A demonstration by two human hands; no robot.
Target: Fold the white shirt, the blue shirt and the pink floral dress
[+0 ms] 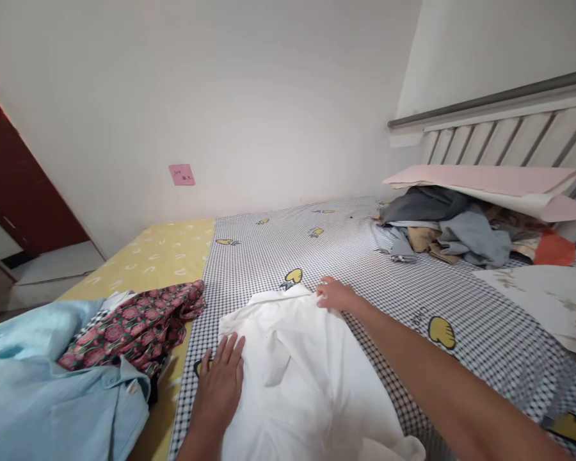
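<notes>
A white garment (297, 371) lies spread on the checked bedsheet (269, 256), with wrinkles across its middle. Its lower part runs out of the picture, and I cannot tell what kind of garment it is. My left hand (219, 381) rests flat along its left edge, fingers stretched out, partly on the sheet. At the far right corner of the cloth, my right hand (336, 294) has its fingers bent and closed on the edge.
To the left lie a light blue shirt (72, 410) and a dark floral garment (129, 326) on a yellow sheet (173, 246). At the right are a heap of clothes (475, 234), a pink sheet of card (484, 178) and a radiator (499, 137). A wall (288, 109) stands behind.
</notes>
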